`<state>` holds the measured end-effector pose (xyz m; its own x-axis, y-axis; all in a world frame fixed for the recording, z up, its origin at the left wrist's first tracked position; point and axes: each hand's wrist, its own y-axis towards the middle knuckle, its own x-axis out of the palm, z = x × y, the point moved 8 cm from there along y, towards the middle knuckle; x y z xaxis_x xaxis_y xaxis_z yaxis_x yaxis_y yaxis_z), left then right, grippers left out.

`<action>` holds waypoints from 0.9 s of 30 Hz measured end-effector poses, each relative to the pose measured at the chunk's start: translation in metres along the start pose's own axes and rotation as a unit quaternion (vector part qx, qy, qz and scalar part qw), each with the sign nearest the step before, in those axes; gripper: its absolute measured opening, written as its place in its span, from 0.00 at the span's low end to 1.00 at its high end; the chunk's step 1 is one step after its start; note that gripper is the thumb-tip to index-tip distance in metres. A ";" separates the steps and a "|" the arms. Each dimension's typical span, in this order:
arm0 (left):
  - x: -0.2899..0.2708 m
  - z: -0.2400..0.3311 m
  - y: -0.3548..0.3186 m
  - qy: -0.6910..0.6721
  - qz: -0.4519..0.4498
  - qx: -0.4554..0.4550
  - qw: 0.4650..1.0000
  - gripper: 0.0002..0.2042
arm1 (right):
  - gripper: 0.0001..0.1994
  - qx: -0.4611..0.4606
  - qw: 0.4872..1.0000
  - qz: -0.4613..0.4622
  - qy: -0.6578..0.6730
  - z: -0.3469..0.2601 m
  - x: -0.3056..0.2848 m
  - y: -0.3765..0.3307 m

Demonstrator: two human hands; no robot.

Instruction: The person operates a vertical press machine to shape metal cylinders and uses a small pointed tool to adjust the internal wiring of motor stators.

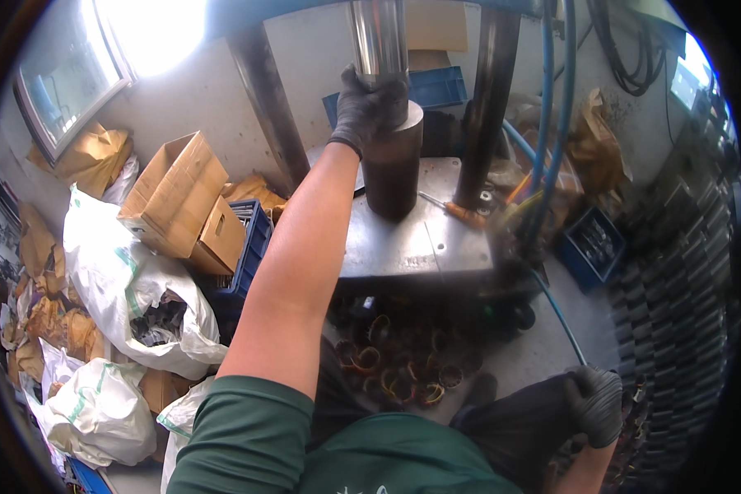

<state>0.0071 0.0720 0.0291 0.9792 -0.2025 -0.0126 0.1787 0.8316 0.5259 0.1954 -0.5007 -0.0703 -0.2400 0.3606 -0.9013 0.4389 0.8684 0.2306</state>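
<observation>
My left hand (pixel 368 107), in a black glove, reaches up into a press just below its shiny steel ram (pixel 379 37). Its fingers are closed at the top of a thick dark metal cylinder (pixel 393 177); whatever they hold is dark and blends with the glove. The cylinder stands upright on the steel press table (pixel 461 255). Low at the right, by my knee, my right hand (pixel 598 403) in a dark glove is closed at the end of a thin blue rod (pixel 561 317) that slants down from the press.
A screwdriver-like tool with an orange-brown handle (pixel 467 216) lies on the press table. Several copper-wound rings (pixel 399 383) lie beneath it. Cardboard boxes (pixel 173 193) and white sacks (pixel 136 280) crowd the left. A blue bin (pixel 591 247) and stacked dark parts (pixel 675 329) stand right.
</observation>
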 end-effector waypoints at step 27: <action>0.012 0.002 0.009 0.071 0.024 0.066 0.995 0.54 | 0.08 -0.074 0.985 -0.113 -0.110 -0.020 -0.009 0.019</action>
<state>0.0202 0.0765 0.0355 0.9916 -0.0810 -0.1008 0.1268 0.7616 0.6355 0.1879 -0.4806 -0.0506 -0.1160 0.0839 -0.9897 0.2615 0.9638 0.0510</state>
